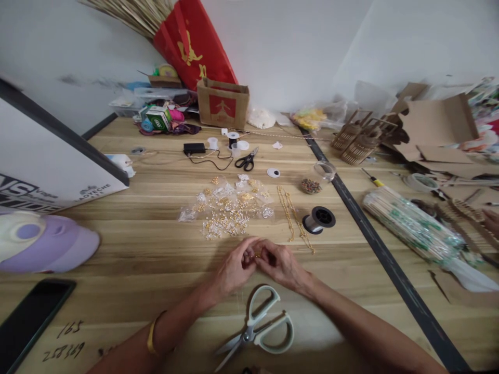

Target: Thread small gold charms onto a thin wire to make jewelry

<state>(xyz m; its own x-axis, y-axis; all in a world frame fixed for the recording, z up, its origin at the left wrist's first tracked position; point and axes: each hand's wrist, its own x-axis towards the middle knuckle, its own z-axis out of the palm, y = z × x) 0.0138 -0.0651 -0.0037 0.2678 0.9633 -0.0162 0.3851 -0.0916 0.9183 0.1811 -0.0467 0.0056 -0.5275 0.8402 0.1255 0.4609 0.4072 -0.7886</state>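
Observation:
My left hand (234, 267) and my right hand (283, 265) meet on the wooden table (156, 208), fingertips pinched together around a tiny gold piece (257, 255). What exactly that piece is, I cannot make out. Just beyond the hands lie several small clear bags of gold and silver findings (228, 208). Gold chains (292, 218) stretch to the right of the bags, beside a spool of thin wire (319, 219). Pale green scissors (259, 327) lie between my forearms, near the front edge. A gold bangle sits on my left wrist.
A purple cap (50, 244) and a dark phone (31, 317) lie at left. Black scissors (246, 161), thread spools, a jar of beads (314, 182) and a paper bag (223, 104) stand farther back. Cardboard pieces and a wrapped stick bundle (413, 223) fill the right table.

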